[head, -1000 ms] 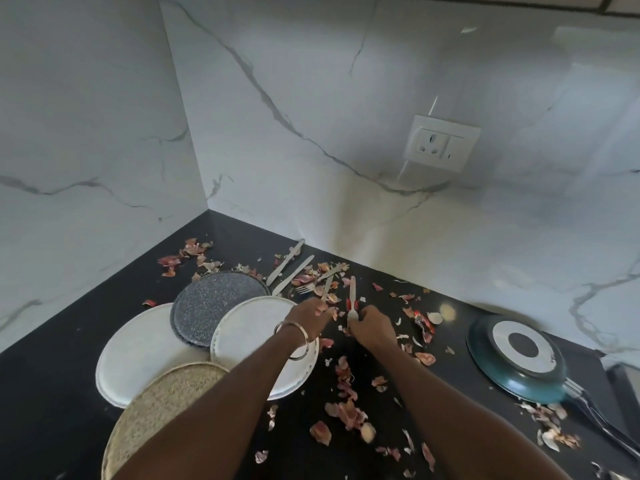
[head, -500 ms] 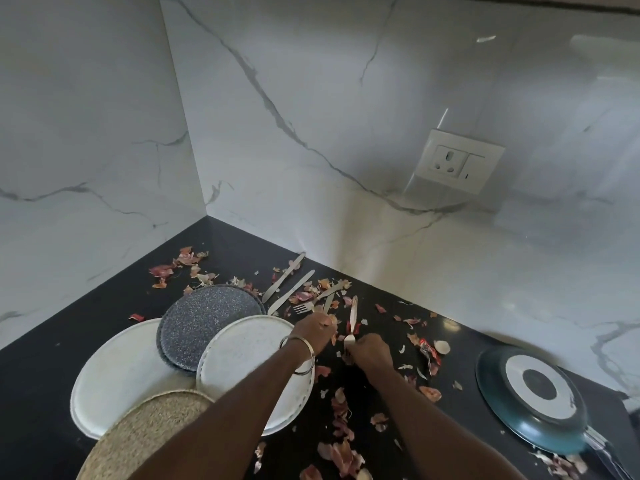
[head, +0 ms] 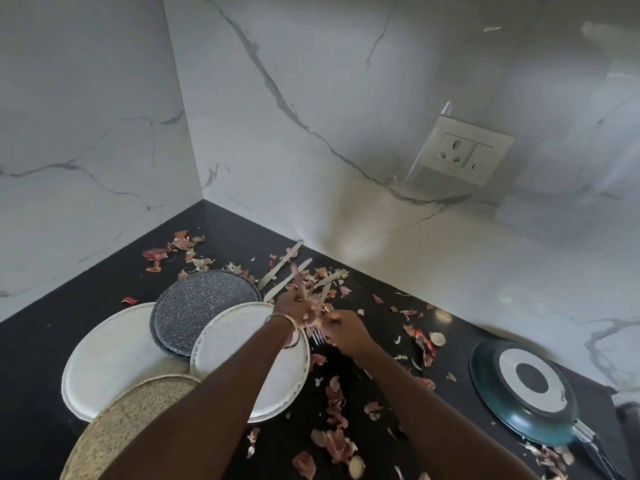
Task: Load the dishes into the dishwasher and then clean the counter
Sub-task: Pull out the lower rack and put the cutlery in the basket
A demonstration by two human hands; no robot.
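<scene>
My left hand (head: 294, 308), a bangle on its wrist, grips a fork (head: 318, 336) above the black counter (head: 34, 382). The tines stick out below the hand and a blurred handle rises above it. My right hand (head: 346, 332) is right beside it, fingers curled and pinching at the tine end. Two table knives (head: 281, 265) and more cutlery (head: 327, 280) lie behind the hands. To the left, plates overlap: a white plate (head: 104, 358), a grey speckled plate (head: 204, 303), another white plate (head: 239, 344) under my left forearm, and a woven beige one (head: 138, 410).
Onion peels (head: 334, 441) are scattered over the counter, in the corner and in front of my arms. An upturned teal frying pan (head: 519, 386) lies at the right. Marble walls close the corner, with a wall socket (head: 464, 154) on the right one.
Both hands have come together and lifted off the counter with the fork. One second ago my right hand was pinching a utensil that lay among the peels.
</scene>
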